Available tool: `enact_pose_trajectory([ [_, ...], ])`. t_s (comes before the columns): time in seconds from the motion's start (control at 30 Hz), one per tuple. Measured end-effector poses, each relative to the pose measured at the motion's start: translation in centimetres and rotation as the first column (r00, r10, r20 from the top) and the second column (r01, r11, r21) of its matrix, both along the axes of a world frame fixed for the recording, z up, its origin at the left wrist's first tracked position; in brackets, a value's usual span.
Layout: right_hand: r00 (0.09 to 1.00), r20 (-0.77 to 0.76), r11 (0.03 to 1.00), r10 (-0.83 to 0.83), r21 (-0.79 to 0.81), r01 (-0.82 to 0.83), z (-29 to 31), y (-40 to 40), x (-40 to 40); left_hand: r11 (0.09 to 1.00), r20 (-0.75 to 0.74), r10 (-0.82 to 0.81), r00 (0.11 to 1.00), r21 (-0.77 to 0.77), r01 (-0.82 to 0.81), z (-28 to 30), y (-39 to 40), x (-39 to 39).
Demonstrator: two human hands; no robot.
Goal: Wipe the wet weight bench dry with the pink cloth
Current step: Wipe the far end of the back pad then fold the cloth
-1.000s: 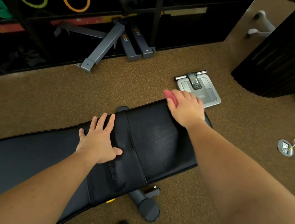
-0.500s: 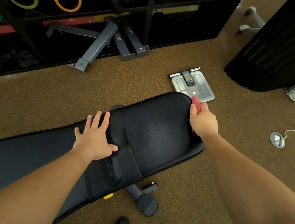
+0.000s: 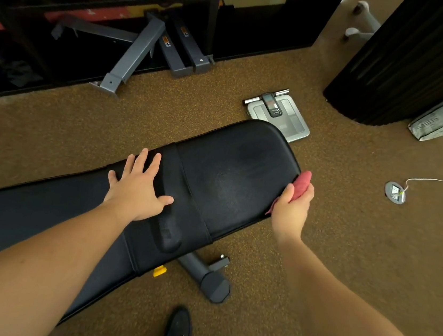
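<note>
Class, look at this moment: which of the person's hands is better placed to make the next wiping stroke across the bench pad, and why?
Right. The right hand already grips the pink cloth at the end edge of the weight bench. The left hand lies flat on the pad, holding no cloth, apparently steadying it.

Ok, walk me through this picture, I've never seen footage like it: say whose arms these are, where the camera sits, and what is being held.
The camera is worn on a person's head and looks down, so both arms are that person's own. The long black padded thing is a weight bench standing on brown carpet. The left hand rests flat on the padding with its fingers spread. The right hand grips a bunched pink cloth at the bench's end edge. A bathroom scale lies on the carpet just beyond the bench.
</note>
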State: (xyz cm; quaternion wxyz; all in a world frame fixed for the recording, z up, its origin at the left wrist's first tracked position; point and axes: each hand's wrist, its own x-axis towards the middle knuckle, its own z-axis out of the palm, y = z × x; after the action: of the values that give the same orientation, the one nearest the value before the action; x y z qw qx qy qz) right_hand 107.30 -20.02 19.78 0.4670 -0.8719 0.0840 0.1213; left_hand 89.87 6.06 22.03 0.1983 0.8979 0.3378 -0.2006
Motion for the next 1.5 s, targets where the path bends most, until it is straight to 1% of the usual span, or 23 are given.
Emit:
enact_pose_trajectory([
  [0.07,0.993,0.088,0.997,0.072,-0.009,-0.072,-0.5,0.5,-3.0,0.998,0.048,-0.039,0.998,0.041,0.037,0.1,-0.2,-0.9],
  [0.13,0.967,0.179,0.982,0.183,-0.085,-0.170,-0.4,1.1,-5.7,0.997,0.091,-0.059,0.994,0.062,0.054,0.3,-0.3,-1.8],
  [0.23,0.867,0.315,0.922,0.386,-0.131,-0.363,0.4,3.2,-8.4,0.996,0.105,-0.078,0.991,0.045,0.074,0.5,0.1,-3.2],
  [0.27,0.784,0.370,0.866,0.498,-0.171,-0.469,0.7,4.3,-8.9,0.995,0.093,-0.095,0.991,0.040,0.091,0.5,0.2,-3.6],
  [0.3,0.657,0.410,0.772,0.633,-0.272,-0.574,0.6,5.5,-9.4,0.994,0.076,-0.109,0.991,0.032,0.107,0.3,0.4,-4.1],
  [0.37,0.363,0.335,0.492,0.869,-0.519,-0.698,-0.7,7.4,-10.0,0.994,0.045,-0.108,0.993,-0.002,0.108,0.1,0.4,-4.6],
  [0.4,0.274,0.260,0.378,0.926,-0.596,-0.709,-1.3,8.0,-9.9,0.995,0.036,-0.095,0.995,-0.021,0.095,0.0,0.2,-4.8],
  [0.43,0.239,0.201,0.312,0.950,-0.636,-0.706,-1.8,8.4,-9.3,0.996,0.033,-0.082,0.996,-0.033,0.083,-0.1,0.1,-4.9],
  [0.57,0.249,0.123,0.261,0.961,-0.699,-0.665,-1.6,9.3,-4.5,0.997,0.032,-0.070,0.997,-0.020,0.071,-0.2,-0.3,-4.6],
  [0.77,0.503,0.081,0.396,0.860,-0.726,-0.561,-0.3,8.3,2.9,0.997,0.023,-0.078,0.997,0.000,0.078,-0.4,-0.3,-4.9],
  [0.87,0.655,0.091,0.519,0.751,-0.694,-0.499,0.0,5.7,6.5,0.997,0.019,-0.077,0.997,0.004,0.077,-0.4,-0.3,-4.7],
  [0.97,0.838,0.035,0.705,0.545,-0.560,-0.435,0.9,3.6,9.0,0.998,0.027,-0.070,0.997,0.001,0.070,-0.4,-0.3,-4.7],
  [1.03,0.899,0.111,0.804,0.424,-0.503,-0.317,1.9,2.5,9.1,0.998,0.032,-0.065,0.997,0.001,0.065,-0.5,-0.2,-4.8],
  [1.1,0.877,0.286,0.850,0.387,-0.479,-0.219,3.2,2.4,7.6,0.998,0.030,-0.061,0.998,0.000,0.061,-0.6,-0.2,-4.8],
  [1.17,0.813,0.370,0.865,0.451,-0.406,-0.295,4.2,3.8,4.5,0.998,0.035,-0.060,0.998,0.002,0.060,-0.7,-0.3,-4.8],
  [1.2,0.751,0.372,0.822,0.545,-0.414,-0.392,4.2,4.7,2.4,0.998,0.041,-0.057,0.998,0.000,0.057,-0.7,-0.3,-4.8],
  [1.23,0.654,0.342,0.725,0.674,-0.477,-0.497,3.7,5.5,0.0,0.999,0.046,-0.053,0.998,-0.001,0.053,-0.7,-0.3,-4.8],
  [1.3,0.416,0.220,0.453,0.882,-0.639,-0.622,1.8,6.2,-4.6,0.999,0.047,-0.047,0.998,0.000,0.047,-0.7,-0.3,-4.8],
  [1.33,0.332,0.154,0.342,0.931,-0.686,-0.642,0.7,5.8,-6.3,0.999,0.045,-0.045,0.998,-0.001,0.045,-0.6,-0.3,-4.8],
  [1.37,0.292,0.110,0.281,0.950,-0.708,-0.648,-0.2,5.2,-7.2,0.999,0.043,-0.044,0.998,-0.001,0.044,-0.6,-0.3,-4.7],
  [1.4,0.282,0.092,0.260,0.955,-0.715,-0.649,-0.8,4.5,-7.3,0.999,0.041,-0.043,0.998,-0.003,0.043,-0.6,-0.4,-4.7],
  [1.47,0.279,0.079,0.245,0.957,-0.736,-0.631,-1.0,3.1,-5.9,0.999,0.035,-0.040,0.999,-0.008,0.040,-0.6,-0.4,-4.6],
  [1.5,0.305,0.068,0.250,0.950,-0.749,-0.613,-0.8,2.5,-5.0,0.999,0.030,-0.039,0.999,-0.007,0.040,-0.6,-0.4,-4.7],
])
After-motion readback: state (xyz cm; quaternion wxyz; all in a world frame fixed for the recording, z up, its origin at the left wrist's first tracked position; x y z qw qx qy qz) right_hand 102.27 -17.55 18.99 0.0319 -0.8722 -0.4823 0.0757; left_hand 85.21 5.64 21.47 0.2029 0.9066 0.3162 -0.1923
